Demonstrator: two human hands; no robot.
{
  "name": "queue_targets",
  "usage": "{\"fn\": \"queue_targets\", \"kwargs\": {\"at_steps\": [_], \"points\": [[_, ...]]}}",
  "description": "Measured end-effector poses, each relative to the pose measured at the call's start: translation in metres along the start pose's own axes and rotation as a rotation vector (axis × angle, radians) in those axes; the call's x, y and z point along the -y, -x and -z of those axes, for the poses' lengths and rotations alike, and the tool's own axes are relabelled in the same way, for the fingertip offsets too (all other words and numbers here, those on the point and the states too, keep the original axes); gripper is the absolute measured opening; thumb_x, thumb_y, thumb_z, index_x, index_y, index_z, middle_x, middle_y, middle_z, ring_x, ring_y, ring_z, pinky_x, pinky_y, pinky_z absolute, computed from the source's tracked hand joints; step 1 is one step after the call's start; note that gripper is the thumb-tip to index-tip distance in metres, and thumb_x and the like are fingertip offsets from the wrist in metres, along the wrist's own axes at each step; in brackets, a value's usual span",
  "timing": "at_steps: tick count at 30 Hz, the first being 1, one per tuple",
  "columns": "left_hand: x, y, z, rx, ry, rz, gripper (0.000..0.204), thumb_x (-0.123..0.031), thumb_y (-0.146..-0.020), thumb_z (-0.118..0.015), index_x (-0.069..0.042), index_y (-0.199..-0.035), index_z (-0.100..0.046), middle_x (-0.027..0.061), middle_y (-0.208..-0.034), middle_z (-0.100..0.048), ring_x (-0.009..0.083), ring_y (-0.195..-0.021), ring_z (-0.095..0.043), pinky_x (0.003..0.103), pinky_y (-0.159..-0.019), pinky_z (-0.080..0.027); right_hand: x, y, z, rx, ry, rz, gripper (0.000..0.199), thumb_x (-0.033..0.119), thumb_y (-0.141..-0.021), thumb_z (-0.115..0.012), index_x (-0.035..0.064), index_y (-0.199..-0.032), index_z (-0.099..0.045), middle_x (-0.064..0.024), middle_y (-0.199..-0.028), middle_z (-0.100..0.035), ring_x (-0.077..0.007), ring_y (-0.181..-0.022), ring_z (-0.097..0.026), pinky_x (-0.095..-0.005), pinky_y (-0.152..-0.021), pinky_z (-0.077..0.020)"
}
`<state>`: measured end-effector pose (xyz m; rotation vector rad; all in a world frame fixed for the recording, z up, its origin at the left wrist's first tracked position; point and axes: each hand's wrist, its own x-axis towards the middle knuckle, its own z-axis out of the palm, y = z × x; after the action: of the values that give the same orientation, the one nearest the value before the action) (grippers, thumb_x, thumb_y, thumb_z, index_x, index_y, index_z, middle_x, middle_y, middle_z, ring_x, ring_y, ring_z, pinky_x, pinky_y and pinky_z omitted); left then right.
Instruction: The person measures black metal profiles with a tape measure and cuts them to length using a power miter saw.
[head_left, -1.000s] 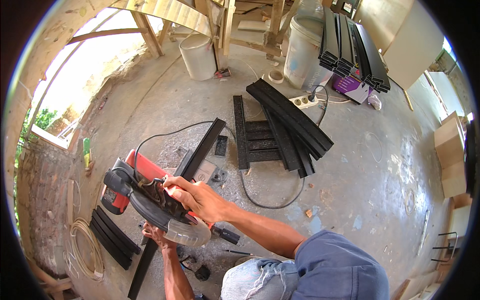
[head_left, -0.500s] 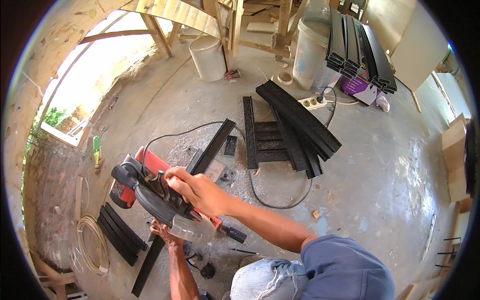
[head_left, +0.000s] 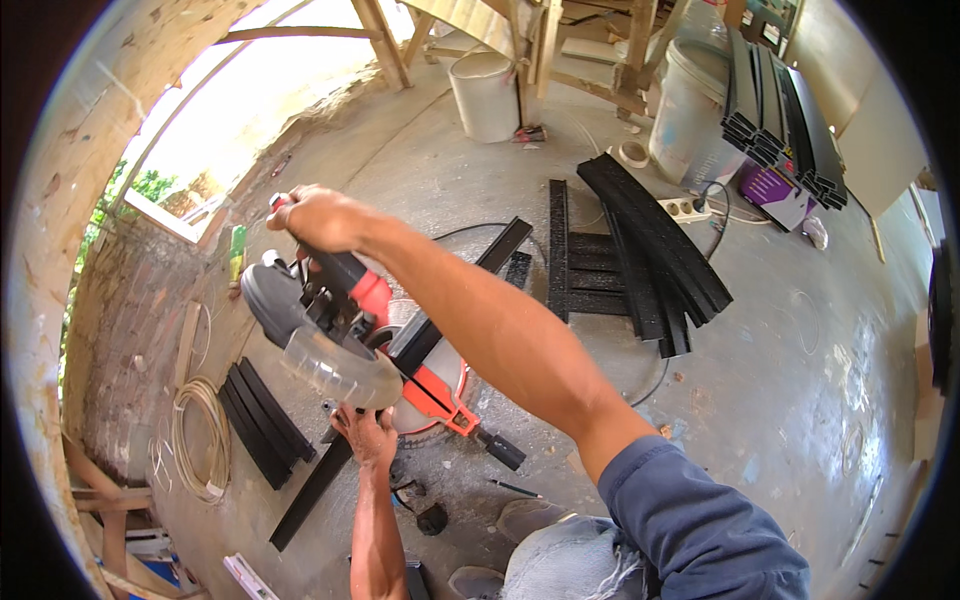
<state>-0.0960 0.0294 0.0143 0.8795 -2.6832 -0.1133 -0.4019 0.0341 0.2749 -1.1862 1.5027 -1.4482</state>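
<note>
A red and grey mitre saw (head_left: 345, 330) stands on the concrete floor with its head raised. My right hand (head_left: 318, 220) is closed around the saw's top handle. A long black profile bar (head_left: 415, 345) lies across the saw bed, running from the lower left to the upper right. My left hand (head_left: 368, 435) presses down on this bar just in front of the blade guard. The clear guard covers the blade.
Short black cut pieces (head_left: 262, 422) lie left of the saw beside a coil of pale cable (head_left: 195, 440). A pile of long black profiles (head_left: 650, 250) lies to the right, with a power strip (head_left: 685, 208) and white buckets (head_left: 487, 95) behind. A pencil (head_left: 515, 488) lies near my knee.
My right hand has lifted the saw head up from the lowered position. The left hand has stayed on the bar.
</note>
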Motion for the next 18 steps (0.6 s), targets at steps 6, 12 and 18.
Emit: {"fn": "queue_targets", "kwargs": {"at_steps": [6, 12, 18], "points": [[0.013, 0.008, 0.02, 0.031, 0.039, -0.028, 0.048, -0.015, -0.083, -0.079, -0.013, -0.13, -0.067, 0.0216, -0.149, -0.039, 0.0401, -0.138, -0.037, 0.057, -0.115, -0.024, -0.001, -0.015, 0.001, -0.023, -0.206, -0.016, 0.037, 0.036, -0.091, -0.071, -0.0002, -0.091, -0.064, -0.0091, -0.079, -0.064, -0.0174, -0.065, -0.07, -0.0327, -0.055, -0.0582], [0.046, 0.026, 0.046, 0.033, -0.015, -0.133, 0.071, -0.021, -0.077, -0.084, -0.013, -0.142, -0.057, 0.0244, -0.149, -0.039, 0.0431, -0.136, -0.038, 0.057, -0.112, -0.027, -0.001, -0.019, 0.004, -0.096, -0.097, -0.043, 0.046, 0.044, -0.09, -0.07, -0.0017, -0.095, -0.069, -0.0112, -0.085, -0.069, -0.0179, -0.072, -0.07, -0.0339, -0.063, -0.0567], [0.109, 0.046, 0.082, 0.168, -0.064, -0.118, 0.107, -0.033, -0.067, -0.092, -0.001, -0.152, -0.035, 0.0227, -0.144, -0.046, 0.0395, -0.135, -0.042, 0.052, -0.112, -0.028, -0.037, 0.031, 0.02, -0.419, -0.22, 0.17, 0.042, 0.037, -0.095, -0.066, -0.0036, -0.103, -0.069, -0.0094, -0.081, -0.068, -0.0153, -0.067, -0.062, -0.0303, -0.062, -0.0501]]}}
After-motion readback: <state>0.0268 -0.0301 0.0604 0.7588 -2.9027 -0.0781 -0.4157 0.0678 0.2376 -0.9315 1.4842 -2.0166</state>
